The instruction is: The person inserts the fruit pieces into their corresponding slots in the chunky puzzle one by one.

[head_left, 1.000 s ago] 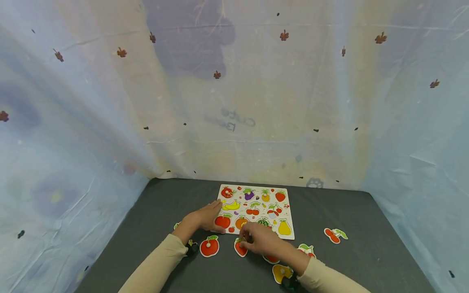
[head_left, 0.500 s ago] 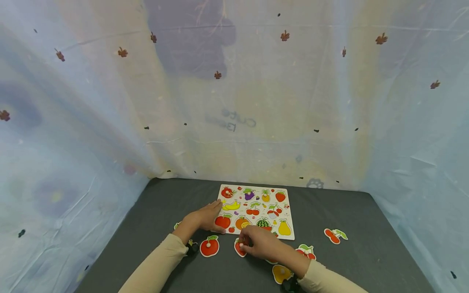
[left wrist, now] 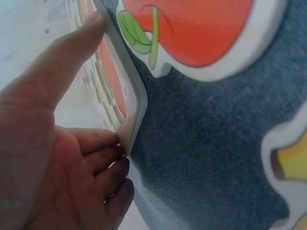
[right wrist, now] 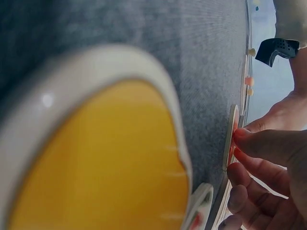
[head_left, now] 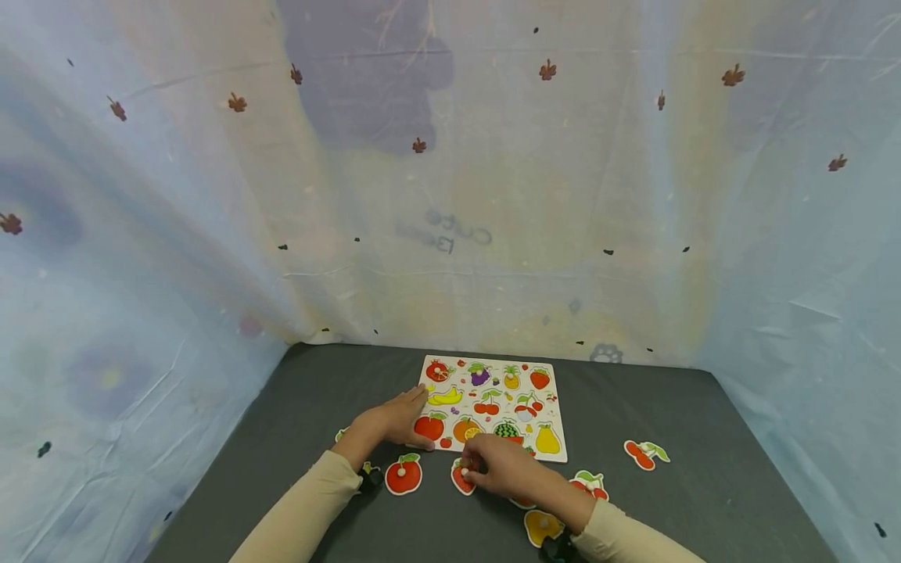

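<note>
A white fruit puzzle board (head_left: 464,381) lies on the dark table. My left hand (head_left: 394,417) rests at its near left corner; in the left wrist view the thumb lies along one edge and the other fingertips touch the adjoining edge. Just in front of the board, my right hand (head_left: 501,465) pinches the knob of a strawberry puzzle piece (head_left: 460,478) between thumb and finger. In the right wrist view this strawberry piece (right wrist: 231,139) stands edge-on, close over the table. A red apple-like piece (head_left: 403,478) with a green leaf lies between the hands.
Under the right wrist are a yellow piece (head_left: 540,528) and a mostly hidden red piece (head_left: 522,503). Right of them lie a red-and-green piece (head_left: 590,484) and a cherry piece (head_left: 642,454). A patterned curtain (head_left: 450,195) hangs behind the table.
My right hand has shifted slightly toward me, baring more of the orange and watermelon pictures on the board. The left hand keeps its place, and the strawberry piece has barely moved.
</note>
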Tool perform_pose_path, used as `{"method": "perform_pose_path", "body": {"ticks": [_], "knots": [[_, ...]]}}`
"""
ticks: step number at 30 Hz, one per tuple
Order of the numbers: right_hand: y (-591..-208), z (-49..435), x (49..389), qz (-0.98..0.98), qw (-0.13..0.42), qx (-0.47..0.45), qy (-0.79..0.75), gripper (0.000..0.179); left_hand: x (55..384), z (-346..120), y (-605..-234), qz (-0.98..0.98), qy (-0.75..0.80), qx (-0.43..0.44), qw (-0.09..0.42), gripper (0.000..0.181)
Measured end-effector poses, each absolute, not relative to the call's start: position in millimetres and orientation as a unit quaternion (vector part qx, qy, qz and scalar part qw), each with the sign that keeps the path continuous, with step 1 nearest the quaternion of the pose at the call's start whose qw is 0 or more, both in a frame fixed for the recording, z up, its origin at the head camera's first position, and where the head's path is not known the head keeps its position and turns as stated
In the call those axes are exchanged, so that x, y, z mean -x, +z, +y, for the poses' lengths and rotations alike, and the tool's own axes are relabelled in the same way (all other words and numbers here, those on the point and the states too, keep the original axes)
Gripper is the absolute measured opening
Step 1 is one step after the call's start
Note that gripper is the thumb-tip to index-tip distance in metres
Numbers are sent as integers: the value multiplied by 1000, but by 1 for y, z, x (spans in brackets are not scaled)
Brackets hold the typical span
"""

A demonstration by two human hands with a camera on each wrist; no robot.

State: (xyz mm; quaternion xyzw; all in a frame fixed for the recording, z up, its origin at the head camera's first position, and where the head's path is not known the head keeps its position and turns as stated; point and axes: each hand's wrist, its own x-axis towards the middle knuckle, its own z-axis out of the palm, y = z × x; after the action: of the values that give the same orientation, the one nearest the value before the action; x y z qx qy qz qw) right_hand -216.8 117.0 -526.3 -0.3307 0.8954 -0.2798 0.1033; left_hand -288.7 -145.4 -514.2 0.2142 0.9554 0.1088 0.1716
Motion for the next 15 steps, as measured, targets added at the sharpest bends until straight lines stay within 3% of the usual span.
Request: {"method": "perform_pose_path", "body": {"ticks": [15], "knots": [[-524,119,217,895,90,334,-283,12,289,-145,-513,955,97,-218,173,112]]}}
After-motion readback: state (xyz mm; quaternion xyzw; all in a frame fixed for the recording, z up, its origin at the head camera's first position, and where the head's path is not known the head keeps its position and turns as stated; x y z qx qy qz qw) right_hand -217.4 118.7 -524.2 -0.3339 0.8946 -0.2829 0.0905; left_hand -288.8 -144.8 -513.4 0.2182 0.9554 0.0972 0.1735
